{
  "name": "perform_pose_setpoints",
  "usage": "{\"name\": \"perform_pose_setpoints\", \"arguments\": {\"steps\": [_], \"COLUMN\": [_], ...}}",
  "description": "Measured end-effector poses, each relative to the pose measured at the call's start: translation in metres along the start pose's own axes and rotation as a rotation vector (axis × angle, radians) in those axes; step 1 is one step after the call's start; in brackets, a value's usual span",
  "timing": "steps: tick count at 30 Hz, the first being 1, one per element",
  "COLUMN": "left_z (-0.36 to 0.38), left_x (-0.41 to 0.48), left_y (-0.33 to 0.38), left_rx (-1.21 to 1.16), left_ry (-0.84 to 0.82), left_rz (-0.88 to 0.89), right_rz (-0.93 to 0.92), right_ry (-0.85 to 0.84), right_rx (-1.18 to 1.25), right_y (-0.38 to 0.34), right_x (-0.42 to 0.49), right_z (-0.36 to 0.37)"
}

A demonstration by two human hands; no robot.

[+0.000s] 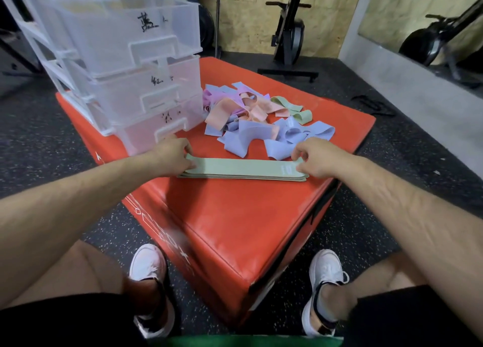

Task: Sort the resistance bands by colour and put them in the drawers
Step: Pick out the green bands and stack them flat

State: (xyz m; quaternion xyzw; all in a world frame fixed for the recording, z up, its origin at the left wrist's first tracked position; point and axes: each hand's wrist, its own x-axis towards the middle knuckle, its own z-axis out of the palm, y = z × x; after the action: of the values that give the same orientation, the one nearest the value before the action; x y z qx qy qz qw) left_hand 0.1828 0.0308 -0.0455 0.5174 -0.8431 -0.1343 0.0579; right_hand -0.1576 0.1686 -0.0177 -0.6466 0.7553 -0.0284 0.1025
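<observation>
A flat stack of pale green resistance bands lies across the red padded box. My left hand pinches the stack's left end and my right hand pinches the top band at the right end. Behind the stack sits a loose pile of bands: blue ones nearest, pink and peach ones further back, and two green ones at the right. A clear plastic drawer unit with handwritten labels stands at the box's back left, its drawers pushed in.
The box stands on a dark speckled rubber floor. An exercise bike stands at the back against a plywood wall. A grey ledge runs along the right. My white shoes are at the box's near corner.
</observation>
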Motion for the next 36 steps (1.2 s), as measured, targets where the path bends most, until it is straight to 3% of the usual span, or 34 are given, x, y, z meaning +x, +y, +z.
{"name": "perform_pose_setpoints", "arguments": {"steps": [3, 5, 8, 14, 24, 27, 36], "left_z": [-0.003, -0.005, -0.003, -0.004, -0.012, -0.006, 0.023], "left_x": [-0.004, -0.011, -0.014, -0.008, 0.036, 0.063, 0.133], "left_y": [0.004, 0.010, 0.010, 0.017, 0.104, 0.127, 0.173], "left_rx": [-0.012, -0.028, 0.008, 0.070, -0.201, -0.247, -0.103], "left_ry": [0.073, -0.009, -0.122, -0.122, 0.110, 0.130, 0.218], "left_rz": [0.186, 0.278, 0.320, 0.346, 0.428, 0.445, 0.505], "right_rz": [-0.149, -0.201, -0.196, -0.217, -0.219, -0.147, 0.365], "right_ry": [0.006, -0.067, -0.108, -0.096, 0.100, 0.159, 0.159], "right_rx": [-0.022, -0.004, -0.055, -0.050, 0.129, 0.199, 0.339], "right_y": [-0.006, -0.009, -0.013, -0.014, -0.038, -0.024, 0.068], "right_x": [-0.003, -0.004, -0.002, -0.002, 0.041, 0.069, 0.156], "right_z": [0.000, 0.001, 0.006, 0.002, -0.029, -0.043, -0.012]}}
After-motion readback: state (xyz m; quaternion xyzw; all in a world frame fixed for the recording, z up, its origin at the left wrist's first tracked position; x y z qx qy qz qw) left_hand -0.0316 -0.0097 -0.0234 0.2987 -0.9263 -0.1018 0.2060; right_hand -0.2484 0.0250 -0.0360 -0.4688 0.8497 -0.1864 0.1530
